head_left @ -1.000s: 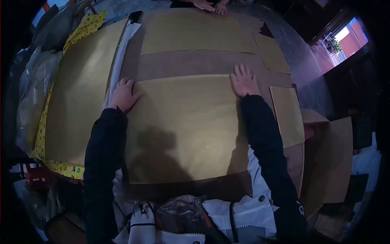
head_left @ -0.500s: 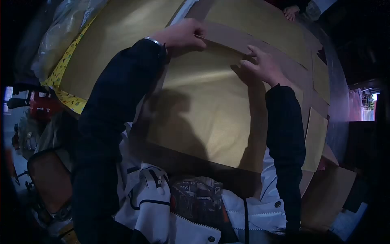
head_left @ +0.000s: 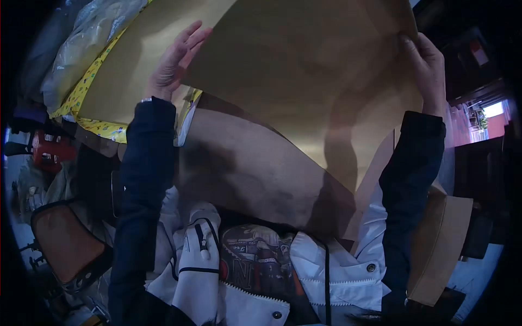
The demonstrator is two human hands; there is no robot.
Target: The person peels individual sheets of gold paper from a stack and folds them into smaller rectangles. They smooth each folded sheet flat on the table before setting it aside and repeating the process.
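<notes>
A large golden-brown paper sheet is lifted in front of me and tilted, its lower corner hanging down towards the right. My right hand grips its right edge, the thumb on the near face and the fingers behind. At the sheet's left edge is my left hand, its fingers stretched upward and apart, not closed on the paper. Beneath the sheet lies a flat grey-brown board on the work surface.
On the left, another brown sheet rests over yellow patterned material, with clear plastic wrap beyond it. A chair stands at lower left, near a red stool. Folded cardboard is at lower right.
The brown sheet has risen and tilted off the surface, uncovering the board below. My left hand has moved left and opened; my right hand has moved right and taken the sheet's edge.
</notes>
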